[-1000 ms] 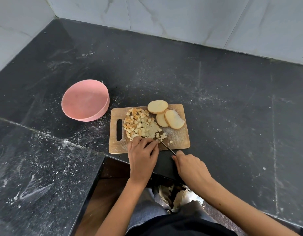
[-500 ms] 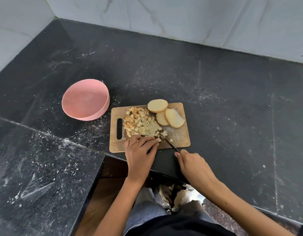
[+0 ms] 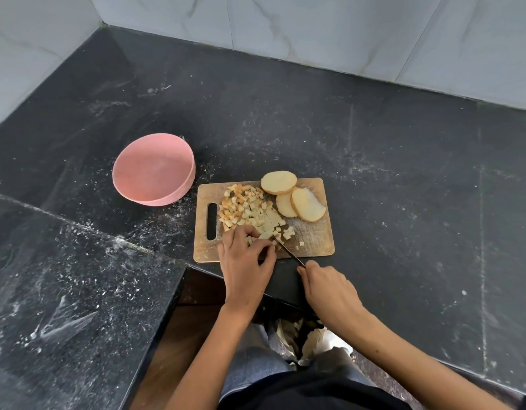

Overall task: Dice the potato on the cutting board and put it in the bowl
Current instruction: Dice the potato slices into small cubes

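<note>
Steel shows as a thin dark line where the knife [image 3: 288,250] runs from the right hand [image 3: 330,287] up onto the near edge of the cutting board [image 3: 315,241]. That hand is clenched round the handle, which is hidden inside the fist; only the blade can be seen, and its tip meets the potato just beside the left hand's fingertips [image 3: 270,247].

The left hand [image 3: 245,261] lies over the near edge of the board, its fingers curled down and pinching a small piece of potato against the wood; how much of the piece remains under the fingers cannot be made out.

Just beyond the left hand, toward the board's handle-slot end, lies the heap of diced potato [image 3: 247,210], some cubes pale and some browned. A few loose cubes [image 3: 288,233] lie right of the blade, near the board's near edge. Three round potato slices [image 3: 307,204] overlap at the far right corner of the board, one of them jutting past the far edge.

The board sits at the front edge of the black stone counter [image 3: 404,187], where the counter steps back at an inner corner. The pink bowl [image 3: 154,170] stands on the counter beyond the board's far left corner, close to it but apart, holding no potato.

Both forearms are cut off by the bottom of the view.
</note>
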A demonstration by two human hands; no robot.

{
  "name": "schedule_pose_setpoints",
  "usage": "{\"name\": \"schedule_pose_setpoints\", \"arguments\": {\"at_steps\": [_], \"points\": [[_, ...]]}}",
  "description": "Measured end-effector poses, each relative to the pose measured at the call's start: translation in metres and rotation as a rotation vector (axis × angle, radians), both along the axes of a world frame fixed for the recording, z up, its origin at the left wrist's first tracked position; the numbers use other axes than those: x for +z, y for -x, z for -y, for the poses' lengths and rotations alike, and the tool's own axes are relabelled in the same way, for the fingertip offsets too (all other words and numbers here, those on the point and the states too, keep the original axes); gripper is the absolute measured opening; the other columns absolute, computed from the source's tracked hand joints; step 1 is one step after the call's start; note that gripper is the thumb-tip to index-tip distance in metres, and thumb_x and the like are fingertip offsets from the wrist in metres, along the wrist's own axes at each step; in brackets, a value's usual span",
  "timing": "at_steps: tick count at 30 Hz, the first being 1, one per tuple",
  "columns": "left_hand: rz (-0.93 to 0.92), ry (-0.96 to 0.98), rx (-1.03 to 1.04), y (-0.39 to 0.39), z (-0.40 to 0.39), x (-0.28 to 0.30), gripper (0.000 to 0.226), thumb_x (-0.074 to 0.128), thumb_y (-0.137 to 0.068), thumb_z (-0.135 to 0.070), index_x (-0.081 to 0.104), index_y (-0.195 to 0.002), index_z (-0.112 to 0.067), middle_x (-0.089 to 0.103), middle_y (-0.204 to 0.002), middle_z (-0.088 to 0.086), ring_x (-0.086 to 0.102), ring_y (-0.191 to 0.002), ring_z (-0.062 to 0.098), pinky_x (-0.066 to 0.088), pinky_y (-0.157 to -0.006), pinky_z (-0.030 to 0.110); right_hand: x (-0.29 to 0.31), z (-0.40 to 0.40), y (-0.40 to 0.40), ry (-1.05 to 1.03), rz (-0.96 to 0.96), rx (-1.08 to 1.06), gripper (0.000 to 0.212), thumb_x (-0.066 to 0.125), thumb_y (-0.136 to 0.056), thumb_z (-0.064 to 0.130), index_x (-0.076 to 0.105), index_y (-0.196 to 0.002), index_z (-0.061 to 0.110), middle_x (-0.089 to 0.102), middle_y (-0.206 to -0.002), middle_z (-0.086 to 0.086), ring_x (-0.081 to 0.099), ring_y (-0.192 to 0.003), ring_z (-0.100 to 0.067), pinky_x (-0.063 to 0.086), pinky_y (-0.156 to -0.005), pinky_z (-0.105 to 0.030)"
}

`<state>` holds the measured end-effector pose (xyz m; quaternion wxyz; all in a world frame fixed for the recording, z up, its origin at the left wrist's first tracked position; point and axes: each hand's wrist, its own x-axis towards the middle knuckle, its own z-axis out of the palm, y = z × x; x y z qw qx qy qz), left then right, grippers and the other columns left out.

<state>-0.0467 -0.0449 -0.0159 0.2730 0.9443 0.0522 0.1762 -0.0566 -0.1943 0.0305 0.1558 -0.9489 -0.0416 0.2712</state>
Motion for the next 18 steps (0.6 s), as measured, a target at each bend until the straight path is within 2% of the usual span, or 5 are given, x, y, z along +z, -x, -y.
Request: {"name": "schedule_pose_setpoints", "arguments": {"at_steps": [3,7,14,16,18], "points": [[-0.011,0.001,0.019,-0.002,0.002,-0.001,0.009,0.083,-0.072,-0.017,0.075,-0.076,-0.016,0.057,-0.094,0.002,0.042,-0.099,0.019,0.025,-0.083,0.026,0.000,0.001,-0.003,-0.009,-0.018,0.005,0.033,0.024,-0.104,0.038,0.043,-0.095,0.013,0.060,-0.096,-0.012,0.060,-0.092,-0.033,0.043,-0.071,-0.037],[-0.028,0.003,0.059,0.001,0.007,0.000,0.009,0.082,-0.072,-0.018,0.073,-0.073,-0.016,0.057,-0.094,0.001,0.041,-0.100,0.018,0.023,-0.085,0.026,0.000,0.009,0.004,0.012,-0.016,0.032,0.029,0.022,-0.104,0.038,0.033,-0.090,0.015,0.056,-0.087,-0.010,0.061,-0.090,-0.034,0.037,-0.065,-0.033],[-0.039,-0.056,0.080,-0.007,0.007,0.006,0.009,0.082,-0.072,-0.017,0.074,-0.070,-0.016,0.058,-0.094,0.002,0.040,-0.099,0.018,0.023,-0.085,0.026,0.000,0.017,0.006,0.010,-0.009,0.030,0.029,0.022,-0.104,0.038,0.033,-0.090,0.015,0.041,-0.070,0.001,0.062,-0.087,-0.033,0.037,-0.063,-0.033],[-0.023,-0.059,0.072,-0.006,0.005,0.008,0.007,0.083,-0.073,-0.015,0.076,-0.074,-0.016,0.059,-0.095,0.002,0.042,-0.099,0.019,0.022,-0.085,0.024,0.000,0.014,0.001,-0.007,0.006,0.017,0.030,0.023,-0.104,0.038,0.034,-0.089,0.015,0.045,-0.072,-0.001,0.062,-0.087,-0.033,0.037,-0.063,-0.033],[-0.005,-0.046,0.063,-0.004,0.003,0.009,0.010,0.082,-0.074,-0.013,0.076,-0.082,-0.016,0.060,-0.097,0.002,0.044,-0.100,0.019,0.019,-0.086,0.020,0.001,0.010,-0.006,-0.020,0.025,0.010,0.031,0.024,-0.104,0.038,0.040,-0.092,0.014,0.057,-0.086,-0.010,0.061,-0.089,-0.035,0.038,-0.064,-0.033]]}}
